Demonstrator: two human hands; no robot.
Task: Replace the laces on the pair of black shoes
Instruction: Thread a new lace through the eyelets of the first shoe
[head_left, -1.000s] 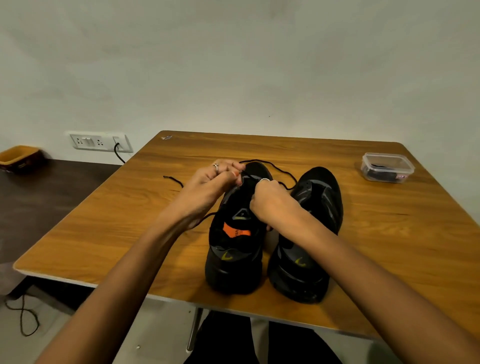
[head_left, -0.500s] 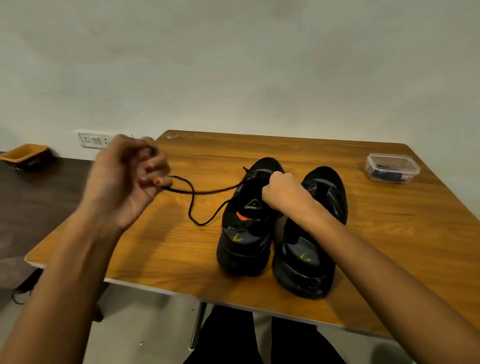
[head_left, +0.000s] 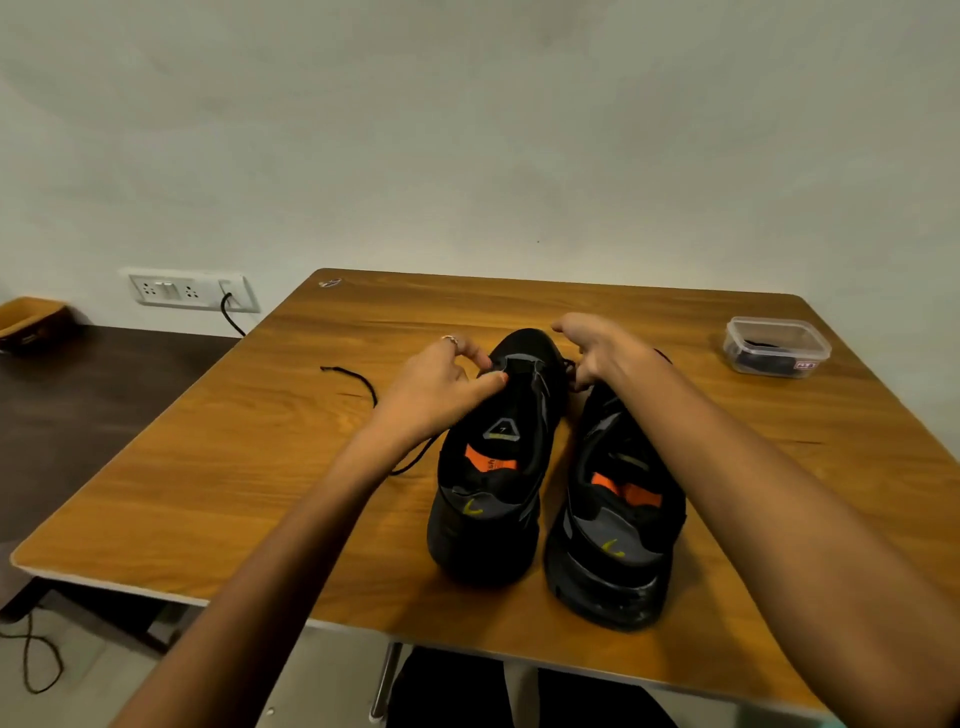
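On the wooden tabletop (head_left: 218, 457), set against a pale plaster wall (head_left: 467, 130), two black shoes stand side by side, heels near. At its far right corner a clear lidded plastic box (head_left: 777, 346) holds something dark. Left hand (head_left: 441, 384) pinches the left black shoe (head_left: 493, 467); its black lace (head_left: 358, 384) trails leftward. Right hand (head_left: 602, 348) pinches lace beside the right black shoe (head_left: 618, 525).

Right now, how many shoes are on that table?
2. The left shoe stands under both hands, the right shoe beside it, to its right. None seem hidden.
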